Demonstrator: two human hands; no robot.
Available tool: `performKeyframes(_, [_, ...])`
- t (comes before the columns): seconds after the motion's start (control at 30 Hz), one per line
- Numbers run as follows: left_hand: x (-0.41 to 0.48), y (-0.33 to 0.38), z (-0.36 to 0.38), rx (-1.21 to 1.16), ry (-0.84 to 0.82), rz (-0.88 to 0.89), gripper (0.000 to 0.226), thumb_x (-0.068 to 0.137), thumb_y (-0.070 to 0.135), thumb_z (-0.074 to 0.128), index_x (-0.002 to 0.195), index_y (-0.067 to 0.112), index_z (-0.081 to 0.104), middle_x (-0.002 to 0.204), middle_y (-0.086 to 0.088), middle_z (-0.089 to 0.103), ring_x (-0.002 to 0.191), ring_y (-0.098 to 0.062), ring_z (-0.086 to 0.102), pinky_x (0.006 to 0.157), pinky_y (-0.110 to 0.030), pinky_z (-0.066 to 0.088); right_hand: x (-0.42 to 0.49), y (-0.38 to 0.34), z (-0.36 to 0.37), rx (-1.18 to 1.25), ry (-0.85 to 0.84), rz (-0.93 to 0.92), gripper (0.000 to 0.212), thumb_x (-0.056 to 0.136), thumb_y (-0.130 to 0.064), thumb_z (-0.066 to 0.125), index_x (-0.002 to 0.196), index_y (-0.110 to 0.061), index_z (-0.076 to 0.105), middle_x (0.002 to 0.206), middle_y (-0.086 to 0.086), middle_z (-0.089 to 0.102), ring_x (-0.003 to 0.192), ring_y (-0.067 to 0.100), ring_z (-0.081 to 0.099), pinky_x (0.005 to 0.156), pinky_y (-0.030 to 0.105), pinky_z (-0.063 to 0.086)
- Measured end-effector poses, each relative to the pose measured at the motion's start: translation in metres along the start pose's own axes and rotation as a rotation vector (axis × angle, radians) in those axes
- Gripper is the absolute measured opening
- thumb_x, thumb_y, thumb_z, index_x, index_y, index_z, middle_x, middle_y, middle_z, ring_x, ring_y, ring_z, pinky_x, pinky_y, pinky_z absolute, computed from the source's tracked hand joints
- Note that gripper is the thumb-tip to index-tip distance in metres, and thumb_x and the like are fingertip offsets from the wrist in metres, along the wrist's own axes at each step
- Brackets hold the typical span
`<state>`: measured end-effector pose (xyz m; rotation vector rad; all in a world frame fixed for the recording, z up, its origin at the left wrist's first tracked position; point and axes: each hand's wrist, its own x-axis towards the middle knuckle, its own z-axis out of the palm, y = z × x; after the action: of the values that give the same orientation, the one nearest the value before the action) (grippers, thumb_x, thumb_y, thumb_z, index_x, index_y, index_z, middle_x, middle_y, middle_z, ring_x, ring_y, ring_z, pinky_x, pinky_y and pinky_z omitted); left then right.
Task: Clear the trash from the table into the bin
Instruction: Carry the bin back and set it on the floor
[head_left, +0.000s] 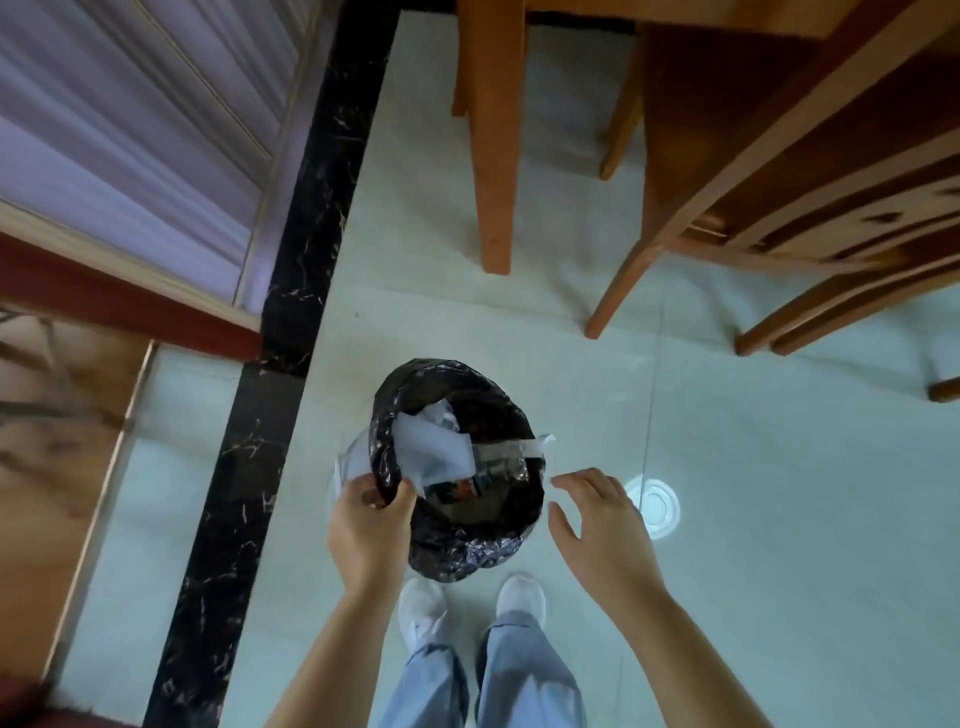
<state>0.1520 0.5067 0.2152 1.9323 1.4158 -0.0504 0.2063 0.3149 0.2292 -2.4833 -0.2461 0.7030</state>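
A small bin lined with a black plastic bag (457, 545) stands on the pale floor just in front of my feet. Inside lie white paper or plastic scraps (434, 452), a clear wrapper (501, 460) and a dark packet (457, 491). My left hand (366, 530) pinches the bin's left rim, thumb inside the liner. My right hand (602, 525) hovers just right of the bin with fingers spread, holding nothing. A strip of clear wrapper sticks out over the right rim near its fingertips.
Wooden table legs (493, 156) and chair legs (623, 280) stand beyond the bin, upper right. A black marble strip (291, 322) runs along the floor on the left beside a glass door (130, 145). A bright light reflection (654, 506) lies on the tile.
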Motion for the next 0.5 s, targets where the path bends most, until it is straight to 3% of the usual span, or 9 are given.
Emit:
performKeyframes(0.07, [0.012, -0.019, 0.023, 0.028, 0.013, 0.024, 0.033, 0.08, 0.026, 0.067, 0.062, 0.031, 0.04, 0.058, 0.009, 0.049, 0.054, -0.008, 0.046, 0.048, -0.025, 0.032, 0.012, 0.014, 0.024, 0.007, -0.005, 0.007, 0.026, 0.086, -0.02, 0.053, 0.11, -0.011, 0.058, 0.112, 0.005, 0.061, 0.106, 0.023, 0.053, 0.09, 0.036, 0.044])
performKeyframes(0.2, [0.039, -0.056, 0.069, 0.127, -0.022, 0.044, 0.027, 0.082, 0.026, 0.063, 0.063, 0.02, 0.046, 0.056, 0.008, 0.045, 0.051, -0.011, 0.042, 0.05, -0.03, 0.033, 0.038, 0.039, 0.069, 0.014, -0.012, 0.015, 0.026, 0.086, -0.02, 0.052, 0.11, -0.011, 0.057, 0.112, 0.005, 0.06, 0.105, 0.023, 0.051, 0.088, 0.035, 0.044])
performKeyframes(0.3, [0.055, -0.076, 0.104, 0.061, -0.04, 0.035, 0.021, 0.08, 0.022, 0.064, 0.065, 0.023, 0.05, 0.06, 0.011, 0.051, 0.054, -0.006, 0.045, 0.05, -0.023, 0.032, 0.056, 0.059, 0.097, -0.019, -0.021, 0.006, 0.029, 0.087, -0.02, 0.051, 0.113, -0.011, 0.054, 0.114, 0.006, 0.058, 0.105, 0.023, 0.05, 0.089, 0.035, 0.043])
performKeyframes(0.37, [0.064, -0.087, 0.128, 0.014, -0.07, 0.023, 0.007, 0.08, 0.022, 0.064, 0.075, 0.02, 0.059, 0.07, 0.005, 0.059, 0.062, -0.011, 0.052, 0.051, -0.024, 0.033, 0.067, 0.073, 0.111, -0.044, -0.009, 0.002, 0.031, 0.086, -0.02, 0.051, 0.115, -0.01, 0.053, 0.115, 0.008, 0.057, 0.105, 0.025, 0.05, 0.088, 0.037, 0.044])
performKeyframes(0.43, [0.072, -0.097, 0.15, -0.024, -0.109, 0.009, 0.01, 0.079, 0.021, 0.063, 0.086, 0.013, 0.064, 0.08, -0.002, 0.064, 0.074, -0.019, 0.059, 0.058, -0.028, 0.035, 0.077, 0.085, 0.121, -0.062, 0.018, 0.004, 0.032, 0.085, -0.019, 0.053, 0.115, -0.009, 0.053, 0.114, 0.009, 0.057, 0.103, 0.027, 0.05, 0.086, 0.039, 0.044])
performKeyframes(0.5, [0.083, -0.107, 0.172, -0.086, -0.152, -0.002, 0.003, 0.08, 0.018, 0.063, 0.077, 0.016, 0.062, 0.079, -0.007, 0.065, 0.077, -0.026, 0.062, 0.063, -0.03, 0.041, 0.087, 0.095, 0.128, -0.073, 0.05, 0.018, 0.033, 0.083, -0.018, 0.056, 0.114, -0.008, 0.054, 0.113, 0.011, 0.058, 0.103, 0.03, 0.051, 0.084, 0.041, 0.045])
